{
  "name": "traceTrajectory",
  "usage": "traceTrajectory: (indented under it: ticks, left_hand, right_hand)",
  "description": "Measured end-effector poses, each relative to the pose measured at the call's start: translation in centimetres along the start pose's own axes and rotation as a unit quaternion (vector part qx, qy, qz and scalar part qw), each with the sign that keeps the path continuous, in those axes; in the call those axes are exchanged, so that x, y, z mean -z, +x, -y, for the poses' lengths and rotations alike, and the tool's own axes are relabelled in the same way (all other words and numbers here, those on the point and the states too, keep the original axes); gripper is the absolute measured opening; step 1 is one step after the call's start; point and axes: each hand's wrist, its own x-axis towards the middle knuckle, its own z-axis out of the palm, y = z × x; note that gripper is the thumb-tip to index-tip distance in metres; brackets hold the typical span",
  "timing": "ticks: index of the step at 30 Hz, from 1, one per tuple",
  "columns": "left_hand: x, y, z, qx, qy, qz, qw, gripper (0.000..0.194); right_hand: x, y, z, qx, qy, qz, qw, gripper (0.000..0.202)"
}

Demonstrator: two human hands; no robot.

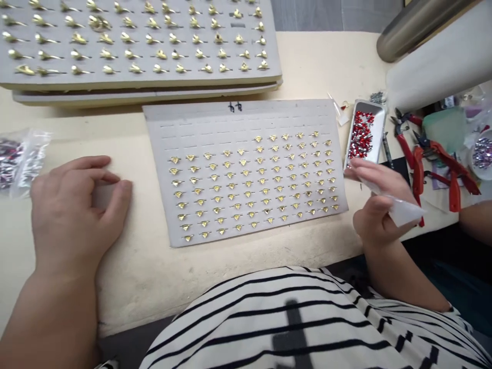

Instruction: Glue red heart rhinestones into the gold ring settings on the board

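Note:
My left hand [79, 210] rests on the table at the left, fingers loosely bent, thumb apart from them. A small greyish patch shows between thumb and fingers; I cannot make out what it is. At the right, my right hand [378, 205] is closed round a translucent white plastic piece [404, 212] with a pointed end. Its fingertips are by the near end of a white tray [379, 134] of red and silvery stones [361, 134]. Between my hands lies a grey foam board [215, 125] holding rows of small gold-coloured rings [248, 183] with triangular tops.
Thicker grey boards of gold-coloured rings [130, 54] are stacked at the back left. A plastic bag of small stones [23, 159] lies at the far left. Red-handled pliers [418, 164] and a round container of stones [482, 152] are at the right, below a large roll [442, 61].

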Motion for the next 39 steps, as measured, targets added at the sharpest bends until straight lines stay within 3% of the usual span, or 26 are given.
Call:
traceTrajectory:
  ticks: [3, 5, 9, 11, 15, 20, 25, 29, 31, 36, 39]
  left_hand:
    - [0.3, 0.1, 0.1, -0.006, 0.000, 0.011, 1.000, 0.044]
    - [0.4, -0.1, 0.5, -0.011, -0.005, 0.015, 1.000, 0.040]
    - [0.5, -0.4, 1.2, -0.021, -0.011, 0.032, 0.999, 0.038]
    - [0.4, -0.5, 1.3, -0.031, -0.017, 0.035, 0.999, 0.038]
    - [0.5, -0.6, 1.3, -0.044, -0.023, 0.033, 0.998, 0.039]
    - [0.5, -0.6, 1.4, -0.047, -0.032, 0.024, 0.998, 0.039]
    - [0.3, -0.5, 1.7, -0.055, -0.040, 0.014, 0.998, 0.036]
    - [0.1, -0.4, 1.9, -0.066, -0.043, 0.008, 0.997, 0.035]
    - [-0.1, -0.4, 2.0, -0.065, -0.040, 0.008, 0.997, 0.036]
    - [-0.1, -0.4, 2.1, -0.063, -0.028, 0.007, 0.998, 0.033]
    - [0.2, -0.4, 1.9, -0.063, -0.021, 0.016, 0.998, 0.031]
  right_hand:
    - [0.7, 1.9, 0.9, 0.116, -0.137, 0.036, 0.983, 0.052]
    - [0.8, 3.8, 1.2, 0.123, -0.169, 0.085, 0.974, 0.063]
    - [-0.3, 8.2, 0.2, 0.190, -0.219, 0.149, 0.945, 0.058]
    - [-1.3, 10.4, -0.6, 0.171, -0.269, 0.185, 0.930, 0.054]
    - [-3.8, 14.5, -1.7, 0.010, -0.378, 0.238, 0.895, 0.054]
    - [-6.6, 17.8, -3.4, -0.024, -0.411, 0.269, 0.871, 0.054]
    - [-7.3, 18.6, -3.3, -0.026, -0.396, 0.245, 0.885, 0.045]
    - [-5.8, 17.1, -1.0, 0.066, -0.341, 0.172, 0.922, 0.041]
    - [-5.2, 16.4, -0.7, 0.088, -0.324, 0.175, 0.926, 0.043]
    - [-5.7, 16.7, -3.6, -0.013, -0.389, 0.222, 0.894, 0.047]
    - [-6.7, 17.8, -5.5, -0.039, -0.387, 0.254, 0.886, 0.048]
